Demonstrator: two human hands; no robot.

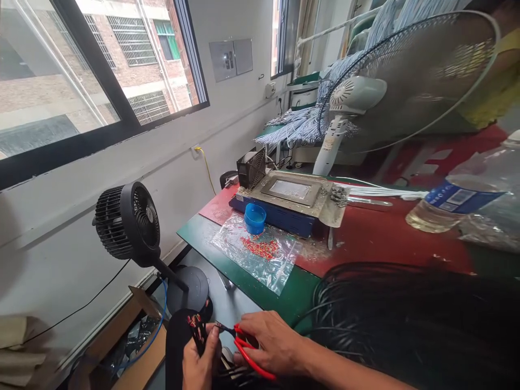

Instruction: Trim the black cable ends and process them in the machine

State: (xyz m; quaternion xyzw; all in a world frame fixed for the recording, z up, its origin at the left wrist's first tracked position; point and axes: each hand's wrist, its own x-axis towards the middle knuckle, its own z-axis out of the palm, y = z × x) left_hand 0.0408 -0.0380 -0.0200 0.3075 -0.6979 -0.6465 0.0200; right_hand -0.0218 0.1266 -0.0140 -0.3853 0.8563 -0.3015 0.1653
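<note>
Left hand [199, 362]: its grip is closed around a bundle of black cables [197, 335], thumb laid across, at the bottom of the view just left of centre.
Bundle's ends: pointing upward above the fingers, showing red and paler tips.
Right hand [280, 341]: its grip is wrapped around the red-handled pliers [255, 363], whose dark tip reaches the left thumb; whether the tip pinches a wire cannot be told.
Cable heap [365, 319]: black, looped, blurred towards the right, beside the right forearm.
Cardboard box [146, 349]: on the floor at lower left, flaps raised.
Worktop [303, 295]: green, partly covered in red, beyond the hands.
Plastic bag [280, 279]: flat on the worktop, red and pale bits [260, 248] scattered over it.
Blue cup [255, 219]: standing beyond the bits, in front of a blue-based device [276, 219].
Bottle [430, 208]: blue-labelled, farther right.
Black fan [128, 225]: on a floor stand, left of the worktop.
White fan [357, 95]: behind the device.
White cables [296, 127]: piled behind that fan.
</note>
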